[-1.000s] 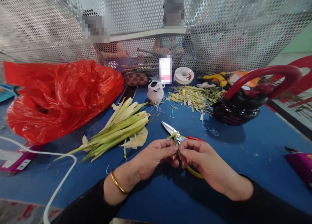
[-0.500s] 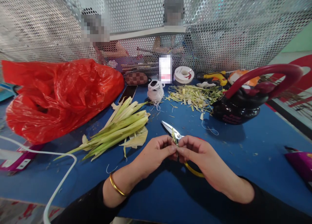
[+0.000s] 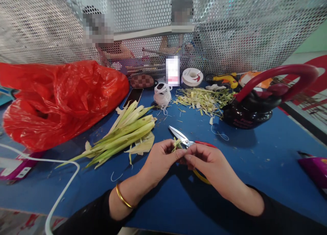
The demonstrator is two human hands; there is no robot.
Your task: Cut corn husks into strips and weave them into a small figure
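Note:
My left hand (image 3: pixel 162 161) pinches a small yellow-green piece of corn husk (image 3: pixel 176 143), whose frayed end sticks up above the fingers. Thumb to thumb with it, my right hand (image 3: pixel 211 165) is also closed in a pinch, and what lies between its fingertips is hidden. Just beyond my fingers, scissors (image 3: pixel 182 136) rest on the blue table (image 3: pixel 158 207), silver blades pointing away to the left. One red handle and part of a yellow one show beside and under my right hand. Left of my hands lies a pile of long green corn husks (image 3: pixel 122 139).
At the far left sits a red plastic bag (image 3: pixel 66 102). White string (image 3: pixel 162 97), a ribbon spool (image 3: pixel 192 77), husk scraps (image 3: pixel 201 100) and a yellow glue gun (image 3: pixel 226 79) line the back. A black pot with a red handle (image 3: pixel 247 115) stands right; a white cable (image 3: pixel 65 187) crosses the left.
The frayed end of the husk piece has tipped to the left. More of the scissors' red handle shows now. Both hands stay together in almost the same place.

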